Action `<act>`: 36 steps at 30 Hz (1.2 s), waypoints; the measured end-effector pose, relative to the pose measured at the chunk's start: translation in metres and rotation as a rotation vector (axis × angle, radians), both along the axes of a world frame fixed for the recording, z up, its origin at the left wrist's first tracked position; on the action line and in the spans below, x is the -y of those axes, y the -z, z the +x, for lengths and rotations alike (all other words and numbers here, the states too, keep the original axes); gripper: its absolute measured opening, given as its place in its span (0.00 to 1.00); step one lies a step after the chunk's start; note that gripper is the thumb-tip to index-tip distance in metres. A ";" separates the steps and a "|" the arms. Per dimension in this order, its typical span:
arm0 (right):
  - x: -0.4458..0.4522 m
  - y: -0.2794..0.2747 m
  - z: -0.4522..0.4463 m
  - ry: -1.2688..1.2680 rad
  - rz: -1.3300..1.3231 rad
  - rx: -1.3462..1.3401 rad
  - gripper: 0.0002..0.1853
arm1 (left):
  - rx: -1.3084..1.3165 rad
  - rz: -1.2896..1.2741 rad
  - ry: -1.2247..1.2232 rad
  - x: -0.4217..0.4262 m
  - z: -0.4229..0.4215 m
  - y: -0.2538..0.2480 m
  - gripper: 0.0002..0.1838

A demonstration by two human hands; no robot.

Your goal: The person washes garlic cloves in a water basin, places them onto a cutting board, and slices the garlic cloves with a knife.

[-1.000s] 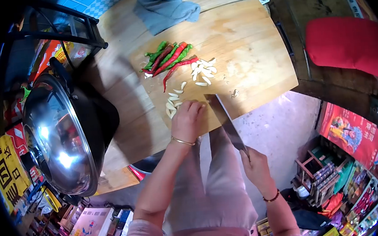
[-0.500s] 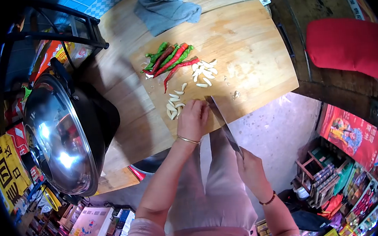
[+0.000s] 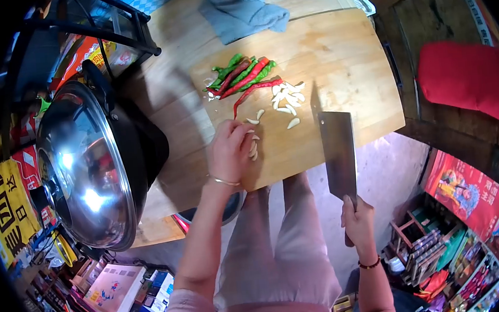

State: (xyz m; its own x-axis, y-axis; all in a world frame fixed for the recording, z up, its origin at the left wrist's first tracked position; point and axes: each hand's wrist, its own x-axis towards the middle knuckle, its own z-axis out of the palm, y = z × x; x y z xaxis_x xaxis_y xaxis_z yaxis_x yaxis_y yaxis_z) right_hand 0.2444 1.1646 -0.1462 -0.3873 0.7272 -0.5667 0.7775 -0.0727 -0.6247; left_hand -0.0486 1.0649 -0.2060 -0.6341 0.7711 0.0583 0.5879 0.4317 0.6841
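Note:
My left hand (image 3: 230, 150) is over the cutting board (image 3: 335, 55), its fingertips closed at a few white garlic cloves (image 3: 254, 146); what is between them is too small to tell. My right hand (image 3: 358, 222) grips the handle of a cleaver (image 3: 339, 152), whose broad blade is turned flat to view across the board's front edge. Red and green chili peppers (image 3: 243, 76) lie at the board's back left, with a pile of garlic (image 3: 287, 96) beside them. One single clove (image 3: 293, 123) sits between the pile and the blade.
A large black wok with a shiny lid (image 3: 86, 169) stands at the left, near a black metal rack (image 3: 99, 33). Behind the board lies a grey-blue cloth (image 3: 244, 11). At the right is a red cushion (image 3: 466, 77). Boxes and shelves of goods are below.
The cleaver has moved right, away from my left hand, and its blade has turned flat. My left hand has shifted left to the cloves. A single clove now lies apart, below the pile.

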 end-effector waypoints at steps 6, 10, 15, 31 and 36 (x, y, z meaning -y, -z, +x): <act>0.009 0.000 -0.013 -0.068 -0.007 -0.004 0.11 | -0.025 -0.131 0.156 0.004 -0.006 -0.002 0.07; 0.014 0.005 -0.010 -0.126 0.036 -0.056 0.16 | -0.084 -0.149 0.194 -0.002 -0.008 -0.003 0.07; 0.013 -0.007 -0.013 -0.057 -0.078 -0.007 0.10 | -0.043 0.040 0.634 -0.017 0.005 0.009 0.12; 0.017 -0.005 -0.010 -0.175 -0.041 -0.027 0.11 | -0.001 -0.059 -0.208 -0.013 0.080 0.014 0.10; 0.017 -0.004 -0.011 -0.195 -0.031 -0.072 0.11 | 0.097 -0.013 -0.139 -0.010 0.075 0.014 0.05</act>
